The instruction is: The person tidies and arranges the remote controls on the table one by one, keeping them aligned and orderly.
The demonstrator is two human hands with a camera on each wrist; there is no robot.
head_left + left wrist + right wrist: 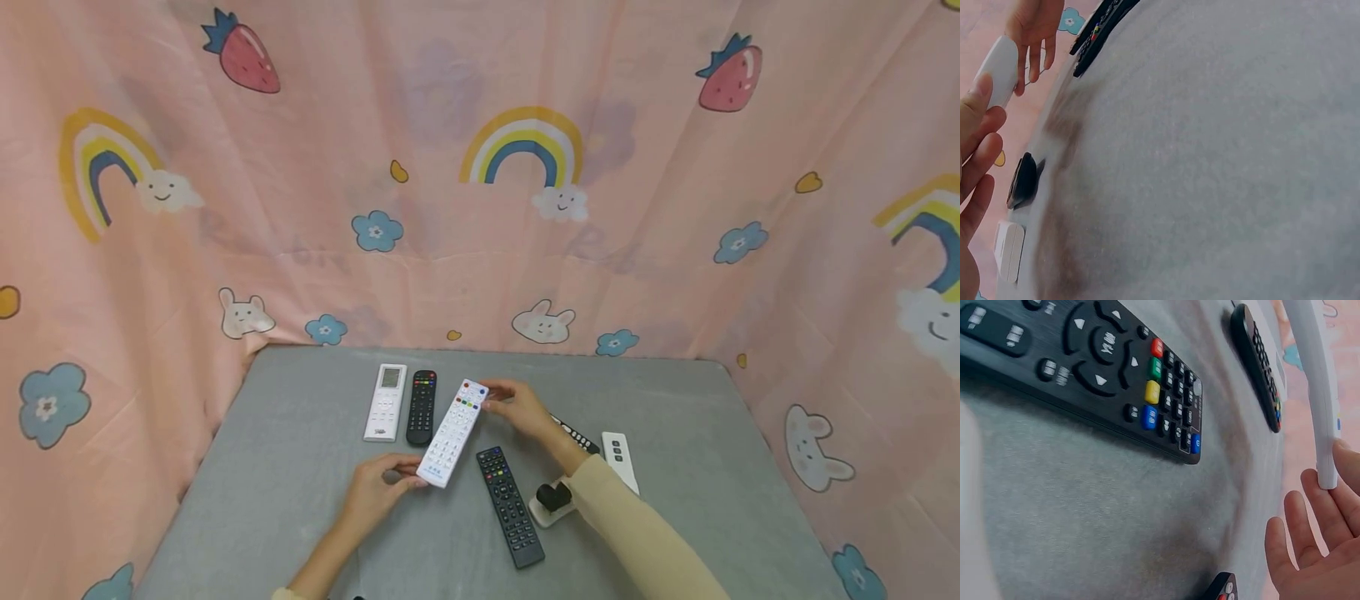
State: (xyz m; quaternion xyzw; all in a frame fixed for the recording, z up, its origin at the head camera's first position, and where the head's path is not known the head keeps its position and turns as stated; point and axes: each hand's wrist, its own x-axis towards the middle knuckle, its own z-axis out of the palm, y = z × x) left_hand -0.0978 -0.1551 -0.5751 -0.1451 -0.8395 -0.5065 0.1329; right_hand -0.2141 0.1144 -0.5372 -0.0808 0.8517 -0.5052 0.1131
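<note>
**White remote held aloft between two hands!**

And here it is, the white remote point(453, 433), up over the middle of the table, a long slim bar of smooth, glossy-looking plastic with rounded edges. It slants, far end to the right, and a row of coloured keys crosses its far half. The left hand point(377, 487) has the near end, thumb and fingers pinching the corner. The right hand point(522, 412) pinches the far end between thumb and fingertip, its other fingers spread loosely.

Look left: the display remote point(386, 402), a white slab with a grey screen, lies beside the rounded black remote point(422, 408), which tapers softly at its edges. Just right of the held piece, nearer, lies the long black remote point(512, 508), a straight-sided bar with a brushed-looking face, raised keys and a red, green, yellow and blue row.

Over on the right, the dark remote point(576, 435) is partly hidden by the right arm. Next to it, the pale remote point(620, 462) shows dark buttons, and nearer sits the whitish block point(543, 512) bearing a chunky black piece point(553, 497). Beneath everything, the grey tabletop point(285, 500) looks soft and faintly mottled; behind it, the pink curtain point(450, 283) hangs in gentle folds.
</note>
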